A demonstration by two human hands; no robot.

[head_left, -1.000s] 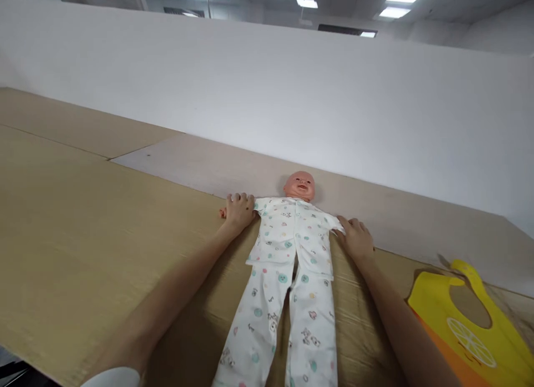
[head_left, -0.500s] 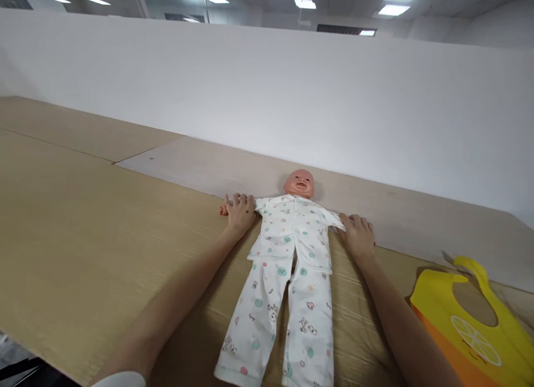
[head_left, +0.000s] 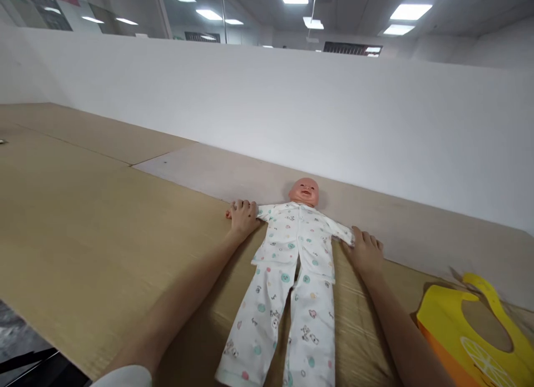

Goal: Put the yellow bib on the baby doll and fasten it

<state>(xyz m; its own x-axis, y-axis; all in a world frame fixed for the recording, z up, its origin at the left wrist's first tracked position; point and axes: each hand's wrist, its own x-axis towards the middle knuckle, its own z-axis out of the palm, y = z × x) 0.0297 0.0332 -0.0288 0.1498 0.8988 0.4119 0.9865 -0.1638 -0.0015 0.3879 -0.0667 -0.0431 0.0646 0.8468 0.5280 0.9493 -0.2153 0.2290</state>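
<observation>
Baby doll point(head_left: 297, 231) lies face up on the wooden table point(head_left: 83, 209), arms spread, in a printed white pyjama set. Left hand point(head_left: 242, 217) has its fingers curled over the doll's wrist at one sleeve end; right hand point(head_left: 366, 249) pinches the other sleeve cuff. Judged light, with a hard head, limp cloth limbs and loose fabric: take hold at the wrists or torso. A yellow bib point(head_left: 471, 337) lies well to the right of the right fingers.

doll pyjamas point(head_left: 292, 264): white, pastel dots and animals | bib point(head_left: 479, 342): yellow-orange | table point(head_left: 83, 220): tan
</observation>
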